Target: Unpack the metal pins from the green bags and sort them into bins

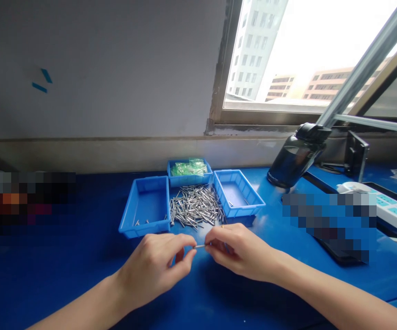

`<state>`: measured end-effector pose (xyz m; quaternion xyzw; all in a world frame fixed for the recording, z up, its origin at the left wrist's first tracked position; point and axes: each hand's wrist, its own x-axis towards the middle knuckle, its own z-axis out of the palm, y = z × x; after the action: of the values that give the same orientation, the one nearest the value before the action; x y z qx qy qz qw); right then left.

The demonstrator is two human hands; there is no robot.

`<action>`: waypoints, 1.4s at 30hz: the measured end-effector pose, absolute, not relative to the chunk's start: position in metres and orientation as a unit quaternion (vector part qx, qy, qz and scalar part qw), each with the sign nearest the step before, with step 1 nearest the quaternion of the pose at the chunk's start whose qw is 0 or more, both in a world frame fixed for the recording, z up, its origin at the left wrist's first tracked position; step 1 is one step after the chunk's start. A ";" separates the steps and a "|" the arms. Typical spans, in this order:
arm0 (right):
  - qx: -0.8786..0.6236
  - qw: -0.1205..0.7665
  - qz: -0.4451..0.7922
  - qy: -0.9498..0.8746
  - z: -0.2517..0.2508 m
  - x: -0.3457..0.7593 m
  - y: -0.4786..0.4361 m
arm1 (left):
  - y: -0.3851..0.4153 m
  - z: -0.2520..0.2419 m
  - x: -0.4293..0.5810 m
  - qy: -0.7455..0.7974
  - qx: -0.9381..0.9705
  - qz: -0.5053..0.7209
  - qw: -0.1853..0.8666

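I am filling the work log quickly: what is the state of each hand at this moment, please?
Left hand: closed in a pinch, holding one end of a thin metal piece.
Right hand: closed in a pinch, holding its other end.

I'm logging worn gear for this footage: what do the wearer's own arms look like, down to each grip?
The left grip and right grip are bare, five-fingered human hands without gloves. A small gold-coloured band, apparently a ring, shows on a right finger. No sleeves, watches or cables show on the forearms.
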<state>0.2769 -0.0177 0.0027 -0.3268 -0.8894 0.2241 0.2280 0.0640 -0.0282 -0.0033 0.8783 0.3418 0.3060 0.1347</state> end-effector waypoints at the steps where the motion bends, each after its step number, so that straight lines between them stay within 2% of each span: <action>1: -0.331 0.243 0.217 -0.885 0.004 0.277 -0.018 | -0.028 -0.004 0.064 0.364 0.873 0.291 0.143; 5: -0.314 0.284 0.196 -0.885 0.005 0.277 -0.020 | -0.026 -0.005 0.067 0.396 0.871 0.228 0.178; 10: -0.291 0.275 0.180 -0.899 0.002 0.276 -0.022 | -0.026 -0.001 0.071 0.415 0.860 0.186 0.231; 15: -0.340 0.247 0.193 -0.886 -0.001 0.276 -0.020 | -0.024 0.002 0.069 0.452 0.807 0.241 0.293; 22: -0.330 0.209 0.212 -0.896 -0.005 0.273 -0.019 | -0.032 0.006 0.072 0.399 0.777 0.286 0.394; 30: -0.318 0.215 0.236 -0.893 -0.003 0.275 -0.020 | -0.033 -0.004 0.069 0.385 0.803 0.331 0.312; 35: -0.311 0.214 0.239 -0.895 -0.003 0.275 -0.019 | -0.030 -0.001 0.069 0.395 0.786 0.350 0.321; 42: -0.292 0.178 0.247 -0.907 -0.003 0.273 -0.021 | -0.034 -0.003 0.069 0.303 0.852 0.330 0.270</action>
<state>0.2730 -0.0214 -0.0035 -0.2924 -0.9067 0.2466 0.1777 0.0688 -0.0341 -0.0025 0.8524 0.3031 0.3300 0.2696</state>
